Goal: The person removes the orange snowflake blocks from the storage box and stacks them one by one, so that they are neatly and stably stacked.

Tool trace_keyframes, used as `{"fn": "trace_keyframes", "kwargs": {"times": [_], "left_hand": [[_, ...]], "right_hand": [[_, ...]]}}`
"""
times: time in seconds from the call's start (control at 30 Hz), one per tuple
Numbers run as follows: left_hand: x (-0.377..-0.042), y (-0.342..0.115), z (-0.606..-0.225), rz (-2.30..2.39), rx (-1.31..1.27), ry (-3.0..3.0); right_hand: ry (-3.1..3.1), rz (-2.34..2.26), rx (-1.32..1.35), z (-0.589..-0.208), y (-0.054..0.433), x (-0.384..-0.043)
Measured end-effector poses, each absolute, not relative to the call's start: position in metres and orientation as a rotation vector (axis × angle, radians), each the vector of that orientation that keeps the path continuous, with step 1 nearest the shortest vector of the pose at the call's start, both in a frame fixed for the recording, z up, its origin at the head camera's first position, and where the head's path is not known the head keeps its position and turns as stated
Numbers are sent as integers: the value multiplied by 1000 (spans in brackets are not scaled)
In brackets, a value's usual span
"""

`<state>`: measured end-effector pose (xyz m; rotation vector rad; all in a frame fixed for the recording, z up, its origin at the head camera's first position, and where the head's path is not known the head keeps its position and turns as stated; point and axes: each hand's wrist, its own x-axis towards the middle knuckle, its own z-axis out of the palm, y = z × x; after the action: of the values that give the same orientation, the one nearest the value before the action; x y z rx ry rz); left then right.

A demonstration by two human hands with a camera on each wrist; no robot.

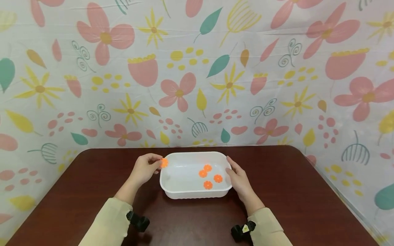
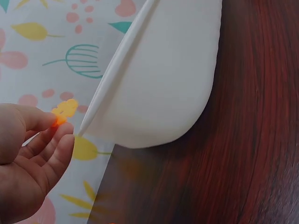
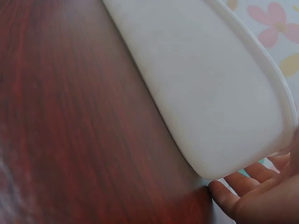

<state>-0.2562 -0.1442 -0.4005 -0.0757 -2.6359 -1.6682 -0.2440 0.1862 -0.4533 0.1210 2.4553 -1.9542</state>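
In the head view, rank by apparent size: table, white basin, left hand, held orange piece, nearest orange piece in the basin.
1. Table
2. White basin
3. Left hand
Unranked: held orange piece and nearest orange piece look alike, the former partly covered.

My right hand (image 3: 261,198) runs off the right-wrist view; there the white tub (image 3: 201,84) hides its four scalloped orange discs (image 1: 208,185)

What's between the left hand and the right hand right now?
In the head view, the white tub lies between the left hand and right hand, with four orange pieces inside; the left hand pinches a fifth orange piece.
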Motion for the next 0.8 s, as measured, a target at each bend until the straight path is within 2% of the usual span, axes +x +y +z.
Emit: {"fn": "trace_keyframes", "kwargs": {"times": [0.8], "left_hand": [[-251,-194,-404,-1537,90,-2723]], "right_hand": [[2445,-1928,124,-451,187,-245]]}}
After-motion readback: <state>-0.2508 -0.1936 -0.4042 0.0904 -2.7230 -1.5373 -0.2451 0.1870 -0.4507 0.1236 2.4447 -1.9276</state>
